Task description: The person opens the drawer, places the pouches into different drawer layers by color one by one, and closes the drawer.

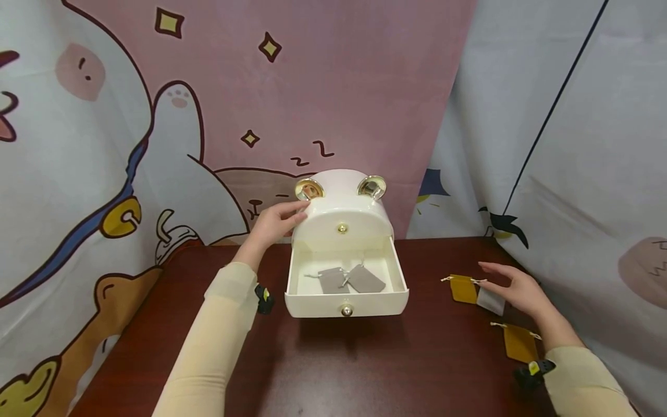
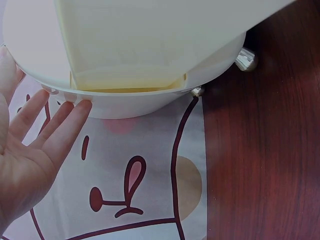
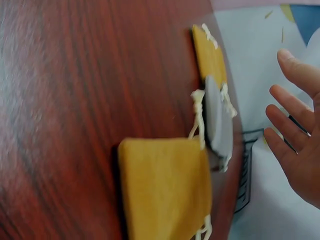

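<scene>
A white storage box [image 1: 323, 223] with two gold ears stands on the table, its drawer [image 1: 318, 307] pulled out. Two grey drawstring pouches [image 1: 367, 280] lie inside the drawer. My left hand [image 1: 275, 225] touches the box's left side below the ear; in the left wrist view its straight fingers [image 2: 70, 130] rest along the rounded edge. At the right, my right hand [image 1: 521, 292] hovers with spread, relaxed fingers and nothing in them. Beneath it lies a grey pouch [image 1: 491, 302] beside a mustard pouch [image 1: 462, 289]. Another mustard pouch [image 3: 165, 187] lies nearer, by the right wrist.
The dark red-brown table [image 1: 417, 365] has a glossy wood grain. Behind it hangs a cartoon-printed cloth [image 1: 333, 87], close at the back of the box, and a pale cloth [image 1: 583, 145] hangs along the right side. Small metallic feet [image 2: 246, 60] lift the box off the table.
</scene>
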`<state>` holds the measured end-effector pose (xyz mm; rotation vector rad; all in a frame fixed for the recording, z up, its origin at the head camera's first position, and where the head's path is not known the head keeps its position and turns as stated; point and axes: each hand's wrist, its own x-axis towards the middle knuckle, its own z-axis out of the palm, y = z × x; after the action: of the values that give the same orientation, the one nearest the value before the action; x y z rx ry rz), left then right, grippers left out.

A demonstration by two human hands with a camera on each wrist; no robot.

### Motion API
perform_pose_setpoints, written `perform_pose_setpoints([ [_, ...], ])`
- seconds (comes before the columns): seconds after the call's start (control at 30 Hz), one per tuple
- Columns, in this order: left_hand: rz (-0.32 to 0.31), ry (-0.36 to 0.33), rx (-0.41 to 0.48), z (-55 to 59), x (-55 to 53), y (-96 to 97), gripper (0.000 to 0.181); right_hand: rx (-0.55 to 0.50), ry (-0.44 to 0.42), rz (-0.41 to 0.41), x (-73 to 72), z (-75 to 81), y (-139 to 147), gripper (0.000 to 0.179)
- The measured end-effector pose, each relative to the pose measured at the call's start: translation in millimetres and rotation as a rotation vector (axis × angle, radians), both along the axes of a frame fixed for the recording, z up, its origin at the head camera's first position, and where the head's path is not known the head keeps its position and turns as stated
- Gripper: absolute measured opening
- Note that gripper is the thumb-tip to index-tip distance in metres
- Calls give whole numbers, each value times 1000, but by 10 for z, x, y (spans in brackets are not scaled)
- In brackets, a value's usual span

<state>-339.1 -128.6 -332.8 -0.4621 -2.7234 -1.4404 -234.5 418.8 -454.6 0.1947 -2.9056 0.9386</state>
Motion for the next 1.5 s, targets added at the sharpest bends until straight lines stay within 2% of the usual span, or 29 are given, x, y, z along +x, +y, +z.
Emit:
perform_pose_setpoints([
  [0.63,-2,-8,15,-18,-6,-2,42,49,-87,-49,-5,-312,344,66],
  [1.07,-1,-12,31,-15,-4,9,41,116,4,-61,-36,-508,408,52],
  [1.5,9,0,1,-5,8,5,41,109,15,-100,9,-562,375,48],
])
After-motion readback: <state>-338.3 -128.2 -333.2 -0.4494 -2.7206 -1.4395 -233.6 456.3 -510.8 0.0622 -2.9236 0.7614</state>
